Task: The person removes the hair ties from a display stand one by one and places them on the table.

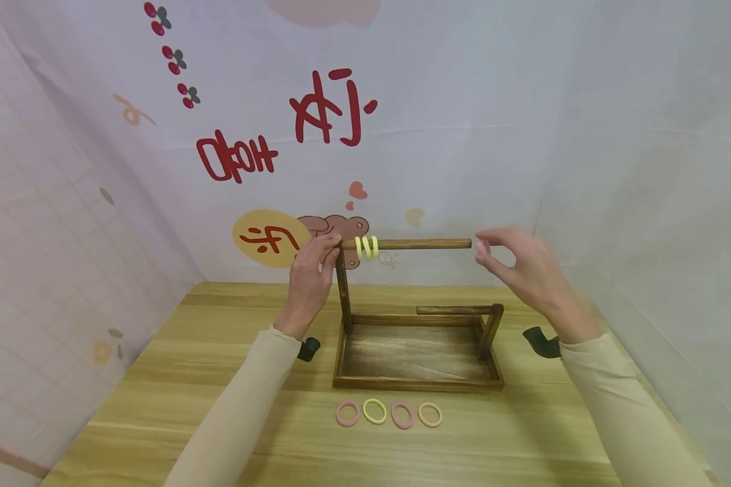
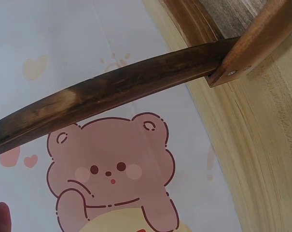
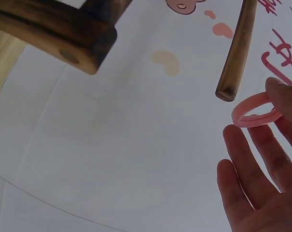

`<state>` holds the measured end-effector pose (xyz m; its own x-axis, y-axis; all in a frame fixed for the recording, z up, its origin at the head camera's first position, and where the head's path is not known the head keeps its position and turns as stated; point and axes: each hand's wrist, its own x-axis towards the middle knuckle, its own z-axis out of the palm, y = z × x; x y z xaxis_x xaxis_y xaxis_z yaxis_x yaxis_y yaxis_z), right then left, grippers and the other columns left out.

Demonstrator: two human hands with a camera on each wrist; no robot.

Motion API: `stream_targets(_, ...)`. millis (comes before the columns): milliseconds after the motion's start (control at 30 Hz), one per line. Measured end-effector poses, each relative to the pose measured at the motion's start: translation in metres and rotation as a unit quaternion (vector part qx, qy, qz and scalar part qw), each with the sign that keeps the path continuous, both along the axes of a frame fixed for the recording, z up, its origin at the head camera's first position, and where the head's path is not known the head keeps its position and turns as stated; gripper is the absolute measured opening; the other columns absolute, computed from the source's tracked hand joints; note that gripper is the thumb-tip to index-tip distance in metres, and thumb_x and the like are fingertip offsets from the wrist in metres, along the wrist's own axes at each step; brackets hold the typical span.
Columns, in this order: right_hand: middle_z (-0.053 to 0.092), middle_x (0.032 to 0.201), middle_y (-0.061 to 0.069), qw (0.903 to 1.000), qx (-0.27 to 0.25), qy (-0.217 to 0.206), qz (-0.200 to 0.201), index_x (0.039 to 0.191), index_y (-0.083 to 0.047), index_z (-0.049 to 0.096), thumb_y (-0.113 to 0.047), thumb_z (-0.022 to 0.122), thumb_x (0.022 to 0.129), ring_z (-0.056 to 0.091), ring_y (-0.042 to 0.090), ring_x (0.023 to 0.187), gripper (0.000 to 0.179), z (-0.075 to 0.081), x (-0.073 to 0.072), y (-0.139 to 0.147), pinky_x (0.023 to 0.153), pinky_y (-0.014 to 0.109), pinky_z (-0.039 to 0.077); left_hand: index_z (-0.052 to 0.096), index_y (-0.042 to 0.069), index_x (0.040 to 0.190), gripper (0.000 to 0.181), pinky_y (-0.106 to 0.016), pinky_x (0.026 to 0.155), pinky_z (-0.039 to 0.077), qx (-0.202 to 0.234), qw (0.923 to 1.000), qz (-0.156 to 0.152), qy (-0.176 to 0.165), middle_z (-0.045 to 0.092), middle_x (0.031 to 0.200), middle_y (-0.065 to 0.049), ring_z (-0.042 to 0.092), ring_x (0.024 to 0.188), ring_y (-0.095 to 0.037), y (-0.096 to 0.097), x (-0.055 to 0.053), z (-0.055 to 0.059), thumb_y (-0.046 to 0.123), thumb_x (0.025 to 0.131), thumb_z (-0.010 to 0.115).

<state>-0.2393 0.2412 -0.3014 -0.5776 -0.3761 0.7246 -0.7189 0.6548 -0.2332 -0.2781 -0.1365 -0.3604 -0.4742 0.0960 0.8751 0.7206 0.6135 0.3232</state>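
Observation:
My right hand [image 1: 526, 270] pinches a pink hair tie [image 3: 254, 108] between thumb and fingers, just off the free end of the upper wooden rod [image 1: 426, 243]. In the right wrist view the hair tie is beside the rod's tip, and the lower fingers are spread. Yellow hair ties [image 1: 367, 247] hang on that rod near its post. My left hand [image 1: 313, 274] holds the corner of the wooden stand [image 1: 343, 291] where rod and post meet. Only one fingertip [image 2: 3, 217] of it appears in the left wrist view.
The stand's tray base [image 1: 417, 387] sits on the wooden table [image 1: 219, 406], with a shorter lower rod [image 1: 453, 310] at right. Several pink, yellow and orange hair ties [image 1: 374, 411] lie in a row in front. Black curved objects [image 1: 542, 343] are near both forearms. A printed cloth [image 1: 463, 101] hangs behind.

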Motion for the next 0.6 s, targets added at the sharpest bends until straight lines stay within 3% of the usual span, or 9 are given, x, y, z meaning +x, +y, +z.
stream_targets(200, 0.073, 0.108, 0.012, 0.9999, 0.005, 0.012, 0.006, 0.121, 0.0, 0.072, 0.003, 0.085, 0.081, 0.067, 0.03, 0.102, 0.042, -0.002, 0.012, 0.001, 0.093, 0.046, 0.048, 0.07, -0.002, 0.122, 0.022, -0.049, 0.103, 0.051, -0.001, 1.0, 0.004, -0.004, 0.071, 0.124, -0.017, 0.065, 0.118, -0.035, 0.0, -0.003, 0.001, 0.005, 0.103, 0.063)
stream_targets(433, 0.073, 0.114, 0.009, 0.9996, 0.018, 0.016, 0.012, 0.12, -0.002, 0.073, 0.003, 0.085, 0.081, 0.067, 0.028, 0.106, 0.041, -0.009, 0.027, 0.002, 0.101, 0.015, 0.039, 0.07, -0.002, 0.122, 0.022, -0.049, 0.103, 0.051, 0.0, 1.0, 0.002, -0.002, 0.071, 0.124, -0.017, 0.066, 0.118, -0.034, 0.0, -0.004, 0.002, 0.006, 0.103, 0.063)
stream_targets(600, 0.072, 0.118, 0.011, 0.9993, 0.027, 0.015, 0.02, 0.119, -0.002, 0.074, 0.003, 0.088, 0.076, 0.069, 0.031, 0.106, 0.045, -0.021, 0.039, 0.002, 0.098, 0.013, 0.04, 0.071, -0.003, 0.121, 0.022, -0.05, 0.102, 0.051, 0.003, 1.0, 0.0, 0.001, 0.072, 0.123, -0.017, 0.066, 0.117, -0.035, 0.0, -0.002, -0.001, 0.004, 0.101, 0.066)
